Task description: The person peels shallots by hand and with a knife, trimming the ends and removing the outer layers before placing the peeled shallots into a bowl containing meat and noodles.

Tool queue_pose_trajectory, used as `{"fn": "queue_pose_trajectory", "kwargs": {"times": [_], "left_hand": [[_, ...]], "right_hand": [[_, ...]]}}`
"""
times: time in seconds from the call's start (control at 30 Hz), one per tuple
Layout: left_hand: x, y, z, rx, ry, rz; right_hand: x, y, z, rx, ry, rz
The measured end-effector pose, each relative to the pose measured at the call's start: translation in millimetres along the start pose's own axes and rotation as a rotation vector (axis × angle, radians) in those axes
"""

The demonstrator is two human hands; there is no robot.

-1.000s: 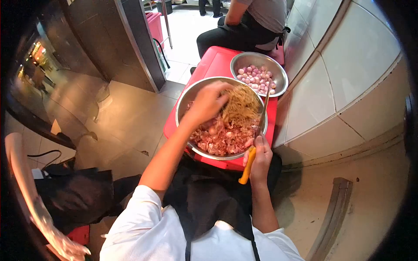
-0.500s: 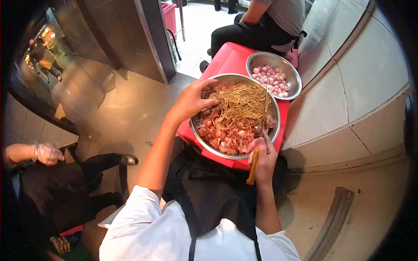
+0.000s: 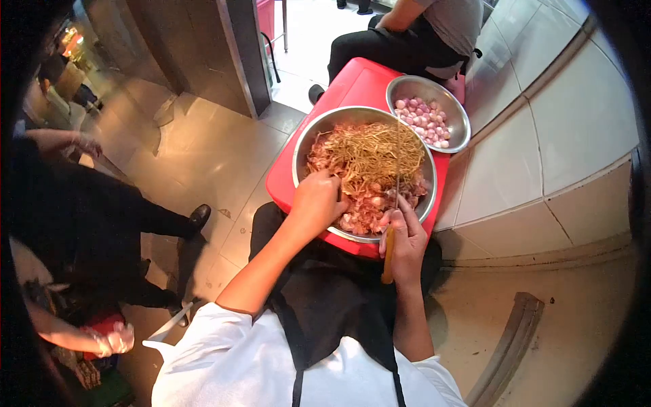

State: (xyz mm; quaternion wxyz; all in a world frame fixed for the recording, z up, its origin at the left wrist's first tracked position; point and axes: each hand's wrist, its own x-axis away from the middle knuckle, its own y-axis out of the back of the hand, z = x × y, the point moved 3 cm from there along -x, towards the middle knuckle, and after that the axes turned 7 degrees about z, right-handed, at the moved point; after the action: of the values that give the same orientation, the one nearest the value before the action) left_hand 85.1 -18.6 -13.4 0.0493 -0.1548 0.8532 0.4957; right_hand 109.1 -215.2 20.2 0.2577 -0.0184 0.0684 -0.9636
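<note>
A metal bowl (image 3: pixel 296 152) in front of me holds a pile of reddish onion-like skins and pieces (image 3: pixel 363 220), topped by dry, straw-coloured stalks (image 3: pixel 376 152). My left hand (image 3: pixel 315 203) reaches over the near left part of the bowl into the skins. Its thumb and bent fingers are apart, and the fingertips are partly hidden. My right hand (image 3: pixel 408 247) is closed around the yellow handle of a knife (image 3: pixel 388 256) at the bowl's near right rim. The thin blade points away from me over the bowl.
A second metal bowl (image 3: pixel 462 132) with peeled shallots (image 3: pixel 424 122) stands behind on the red surface (image 3: pixel 281 178). Beyond it sits a person in grey (image 3: pixel 451 27). Other people's dark-clothed legs (image 3: pixel 152 217) and gloved hand (image 3: pixel 121 339) are at left. A tiled wall (image 3: pixel 576 129) rises at right.
My left hand has moved from the bowl's far left rim down and nearer, into the skins. The knife stays in my right hand. At left, people have shifted.
</note>
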Motion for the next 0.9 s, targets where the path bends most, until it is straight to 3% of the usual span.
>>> {"fn": "queue_pose_trajectory", "kwargs": {"times": [0.07, 0.1, 0.2, 0.23, 0.33, 0.63, 0.73, 0.9], "left_hand": [[3, 10, -3, 0.126, 0.071, -0.080], [2, 17, -3, 0.164, 0.170, 0.047], [9, 24, -5, 0.213, 0.138, -0.225], [9, 26, -5, 0.275, 0.216, -0.192], [13, 29, -3, 0.265, 0.163, -0.267], [14, 9, -3, 0.872, 0.204, -0.147], [13, 8, -4, 0.910, 0.131, -0.170], [17, 3, 0, 1.107, 0.203, -0.189]], "right_hand": [[3, 5, 0, 0.009, -0.017, 0.011], [3, 8, -1, 0.014, -0.026, 0.019], [4, 8, -3, 0.053, -0.065, 0.035], [3, 7, -4, 0.071, -0.078, 0.041], [4, 3, -4, 0.092, -0.141, 0.085], [12, 0, -3, 0.069, -0.260, 0.146], [14, -2, 0, 0.087, -0.253, 0.168], [17, -7, 0, 0.123, -0.270, 0.212]]}}
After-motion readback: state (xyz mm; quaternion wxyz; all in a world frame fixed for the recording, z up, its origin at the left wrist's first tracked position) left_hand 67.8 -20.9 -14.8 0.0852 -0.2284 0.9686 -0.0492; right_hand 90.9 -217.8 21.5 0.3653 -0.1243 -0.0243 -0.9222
